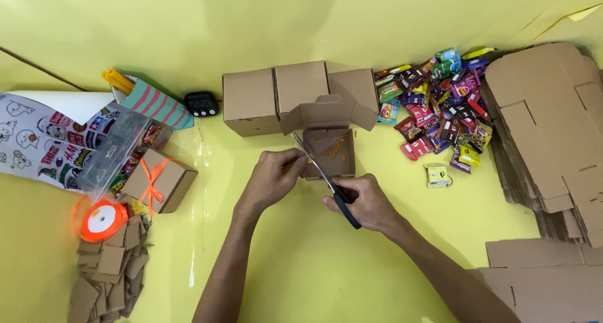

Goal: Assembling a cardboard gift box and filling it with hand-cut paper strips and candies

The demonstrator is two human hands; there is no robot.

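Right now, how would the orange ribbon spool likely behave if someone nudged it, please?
The orange ribbon spool lies flat, so it would probably slide rather than roll. It looks light. Its loose ribbon tail would likely trail or snag on the cardboard pieces beside it.

Light: bright, even, from overhead. Soft shadows behind boxes (300,87) and under arms. Glare streak on yellow table (301,260) at left-centre. Focus sharp; slight wide-angle bend at edges.

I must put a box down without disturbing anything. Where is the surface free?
Free: the yellow surface near the camera, between the forearms, and beside the ribbon-tied box. Crowded: the candy pile, flat cardboard stack and sticker sheet.
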